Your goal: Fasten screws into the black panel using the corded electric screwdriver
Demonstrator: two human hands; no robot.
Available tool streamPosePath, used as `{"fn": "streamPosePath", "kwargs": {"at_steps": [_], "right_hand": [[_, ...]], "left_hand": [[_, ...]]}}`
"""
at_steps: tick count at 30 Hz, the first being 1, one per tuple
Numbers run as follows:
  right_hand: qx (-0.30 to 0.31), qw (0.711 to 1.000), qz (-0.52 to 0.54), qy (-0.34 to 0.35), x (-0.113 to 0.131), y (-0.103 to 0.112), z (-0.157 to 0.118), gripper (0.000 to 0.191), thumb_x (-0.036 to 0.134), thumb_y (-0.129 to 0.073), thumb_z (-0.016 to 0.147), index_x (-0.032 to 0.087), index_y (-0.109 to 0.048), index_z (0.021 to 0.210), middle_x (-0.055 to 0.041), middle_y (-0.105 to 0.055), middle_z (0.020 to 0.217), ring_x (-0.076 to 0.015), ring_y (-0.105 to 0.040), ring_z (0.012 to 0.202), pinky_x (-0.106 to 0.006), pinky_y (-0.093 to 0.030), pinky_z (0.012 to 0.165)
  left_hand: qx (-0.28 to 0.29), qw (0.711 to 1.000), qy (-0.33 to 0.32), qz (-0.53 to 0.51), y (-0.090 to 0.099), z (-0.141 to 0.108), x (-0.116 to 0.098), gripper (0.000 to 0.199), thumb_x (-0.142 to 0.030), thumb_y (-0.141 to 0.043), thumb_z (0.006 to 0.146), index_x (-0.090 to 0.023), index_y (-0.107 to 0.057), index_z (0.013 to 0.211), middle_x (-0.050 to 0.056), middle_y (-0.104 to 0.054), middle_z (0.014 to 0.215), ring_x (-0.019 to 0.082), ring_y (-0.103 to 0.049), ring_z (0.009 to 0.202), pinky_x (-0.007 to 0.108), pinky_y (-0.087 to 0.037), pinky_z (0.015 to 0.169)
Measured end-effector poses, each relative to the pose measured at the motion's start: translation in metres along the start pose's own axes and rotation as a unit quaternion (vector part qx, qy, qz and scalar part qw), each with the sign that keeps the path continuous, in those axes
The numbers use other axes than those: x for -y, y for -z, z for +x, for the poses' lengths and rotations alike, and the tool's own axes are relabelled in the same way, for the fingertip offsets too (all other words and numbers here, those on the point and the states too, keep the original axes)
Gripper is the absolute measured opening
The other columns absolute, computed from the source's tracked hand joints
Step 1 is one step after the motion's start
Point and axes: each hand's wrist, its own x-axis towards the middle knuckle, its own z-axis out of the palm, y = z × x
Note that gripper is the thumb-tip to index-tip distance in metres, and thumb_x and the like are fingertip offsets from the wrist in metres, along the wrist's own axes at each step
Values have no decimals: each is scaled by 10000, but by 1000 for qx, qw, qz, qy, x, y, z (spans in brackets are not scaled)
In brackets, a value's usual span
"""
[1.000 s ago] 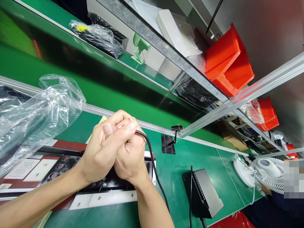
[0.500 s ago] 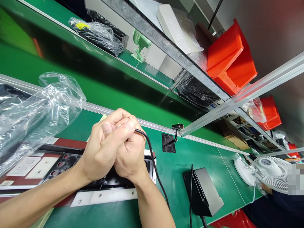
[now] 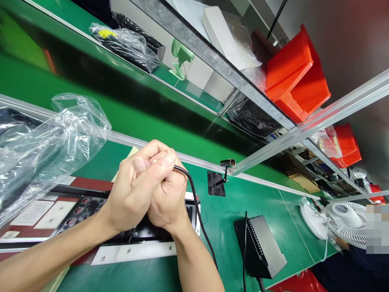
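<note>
My left hand (image 3: 133, 190) and my right hand (image 3: 168, 194) are closed tightly together, fingers interlocked. A black cable (image 3: 194, 194) comes out from between them at the top and curves down past my right wrist. The end of the cable inside my grip is hidden. Below the hands lies a long fixture (image 3: 146, 252) with white blocks, dark red panels and a black middle, partly covered by my arms. Clear plastic wrap (image 3: 75, 129) lies over its left part.
To the right stands a black and grey box (image 3: 264, 243) with a cable across it. Behind it is a small black device on a stand (image 3: 227, 163). A white fan (image 3: 343, 221) and a seated person in dark clothes (image 3: 352, 267) are at far right. Orange bins (image 3: 291, 73) sit on the shelf above.
Almost nothing differs. My hands keep the same clasp around the cable, and the whole view has shifted by only a few pixels.
</note>
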Motion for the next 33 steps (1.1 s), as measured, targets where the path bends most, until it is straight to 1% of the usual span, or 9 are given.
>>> {"fn": "streamPosePath", "kwargs": {"at_steps": [5,10,14,17,19,24,28,33], "right_hand": [[-1,1000,-3,2,-1,0,-1,285,389,-599,1152,238,-562,913,-50,-731,1040,-190,-687,976,-330,-568,789],[-3,1000,-6,9,-2,-1,-3,241,334,-670,1116,237,-554,928,-37,-711,1021,-169,-650,881,-311,-541,731],[-1,1000,-11,4,-2,-2,-2,220,331,-645,1124,239,-562,943,-38,-709,1013,-178,-652,905,-317,-539,739],[0,1000,-14,4,-2,-1,-2,226,357,-633,1132,243,-564,949,-43,-719,1028,-183,-662,911,-327,-547,747],[6,1000,-18,2,-2,-1,-2,251,373,-659,1117,248,-544,933,-47,-725,1034,-190,-670,922,-336,-562,756],[22,999,-35,-20,0,-1,-2,245,359,-664,1103,251,-534,926,-51,-740,1045,-202,-700,984,-363,-609,807],[14,999,-35,-5,0,-1,-1,290,414,-650,1121,249,-527,916,-48,-755,1050,-197,-702,967,-352,-593,784],[8,999,-36,10,-1,-1,-2,302,432,-637,1135,251,-527,920,-44,-753,1052,-191,-689,954,-341,-577,780]], "left_hand": [[-2,1000,-1,-1,-2,1,0,361,-523,-619,1147,-257,-699,916,15,-665,848,206,-645,793,376,-555,715],[-3,1000,-14,0,-2,0,0,378,-520,-606,1157,-255,-700,904,14,-674,876,207,-661,825,368,-565,731],[-7,1000,-19,-2,-1,-1,1,373,-526,-613,1152,-255,-705,913,10,-688,893,205,-679,855,357,-578,773],[-4,1000,-17,-11,-1,-1,0,374,-527,-625,1148,-252,-704,907,9,-689,876,202,-671,836,355,-563,757],[-1,1000,-14,-12,-1,0,-1,380,-522,-618,1152,-248,-703,902,12,-688,874,203,-666,833,359,-556,752],[-4,1000,-20,-5,-1,0,-2,391,-503,-608,1157,-239,-705,886,20,-692,883,206,-679,857,365,-560,788],[0,1000,-26,-11,-1,0,-2,379,-490,-607,1163,-236,-704,899,16,-694,878,194,-678,830,349,-553,757],[-1,1000,-28,-1,0,-1,-1,374,-482,-595,1172,-231,-695,914,12,-680,873,186,-676,858,339,-561,781]]}}
